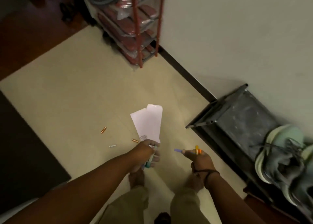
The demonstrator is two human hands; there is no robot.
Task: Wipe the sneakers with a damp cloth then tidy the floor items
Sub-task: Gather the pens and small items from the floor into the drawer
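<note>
1. the sneakers (281,157) sat on top of the dark shoe rack (237,120) by the wall, at the right; whether they had been wiped could not be told, and no cloth was in view.
2. the job looked to be in its tidying part, judging from the full hands.
3. the left hand (147,153) was curled around white papers (148,122) and what seemed a bundle of pens, its fingers closed on them.
4. the right hand (198,157) pinched a few small coloured sticks (197,150), purple, yellow and orange, perhaps markers; too blurred to name.
5. left on the floor (76,96): two copper-coloured pieces (103,129), one well left of the papers and one just beside the left hand, plus a small white piece (112,146) near it.
6. so the pickup looked partly done, with these three bits and putting the held things away remaining.
</note>
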